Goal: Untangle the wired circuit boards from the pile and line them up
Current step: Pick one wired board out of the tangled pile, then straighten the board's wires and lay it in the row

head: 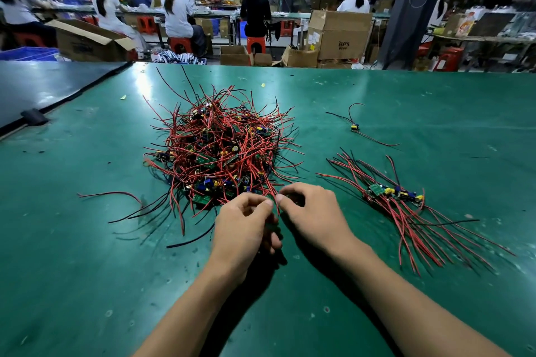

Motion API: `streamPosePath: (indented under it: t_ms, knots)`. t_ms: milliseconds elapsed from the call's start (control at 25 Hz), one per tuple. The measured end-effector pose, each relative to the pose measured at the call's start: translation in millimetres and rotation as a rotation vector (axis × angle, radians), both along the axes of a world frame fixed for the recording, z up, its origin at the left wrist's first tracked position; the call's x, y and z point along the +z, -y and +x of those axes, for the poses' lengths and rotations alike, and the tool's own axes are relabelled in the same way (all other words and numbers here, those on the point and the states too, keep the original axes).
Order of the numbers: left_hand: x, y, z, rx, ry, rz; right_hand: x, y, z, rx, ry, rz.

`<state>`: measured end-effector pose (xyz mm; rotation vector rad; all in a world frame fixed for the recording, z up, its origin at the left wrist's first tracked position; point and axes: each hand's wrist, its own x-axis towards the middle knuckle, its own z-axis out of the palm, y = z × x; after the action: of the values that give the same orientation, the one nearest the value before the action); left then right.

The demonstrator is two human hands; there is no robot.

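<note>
Hands meeting at the lower edge of the tangled pile [220, 148] of wired circuit boards, centre of the frame.
The left hand [246, 223] and right hand [313, 211] sit close together, fingers curled, each pinching red wires [268, 190] that trail from the pile. Lined-up boards [394, 194] lie at right on the green table [87, 240]; a single board [354, 126] sits alone above them.

The desk [87, 240] is shining faintly, its green mat smooth but scuffed; the wires [220, 148] on it are looking plastic-coated.
</note>
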<state>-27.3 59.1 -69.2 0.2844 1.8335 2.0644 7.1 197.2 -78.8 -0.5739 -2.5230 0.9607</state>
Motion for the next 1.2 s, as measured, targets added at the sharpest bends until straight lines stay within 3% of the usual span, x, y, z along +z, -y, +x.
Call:
streamPosePath:
  t_ms: [200, 320, 440, 600, 680, 800, 920, 1040, 1120, 1200]
  knots:
    - [0, -1, -3, -0.012, 0.052, 0.008, 11, 7, -37, -0.133, 0.151, 0.019]
    - [4, -1, -4, -0.042, 0.101, 0.053, 16, 9, -50, -0.182, 0.17, -0.118]
    - [7, 0, -5, -0.069, 0.124, 0.064, 26, 3, -49, -0.085, 0.21, -0.248]
    - [10, 0, -2, -0.069, 0.132, 0.088, 53, -13, -28, 0.013, 0.103, -0.854]
    - [10, 0, 0, -0.082, 0.117, 0.095, 63, -23, -9, 0.158, 0.092, -0.99]
    - [10, 0, 1, -0.141, 0.123, 0.095, 66, -31, 25, 0.449, 0.167, -0.944]
    - [11, 1, -2, -0.198, 0.164, 0.089, 52, -29, 49, 0.607, 0.386, -0.851]
    - [12, 3, -1, -0.24, 0.215, 0.116, 37, -26, 55, 0.648, 0.544, -0.718]
    - [11, 4, 2, -0.265, 0.265, 0.16, 34, -28, 55, 0.607, 0.521, -0.767]
    - [8, 3, 3, -0.256, 0.179, 0.116, 32, -29, 53, 0.509, 0.428, -0.879]
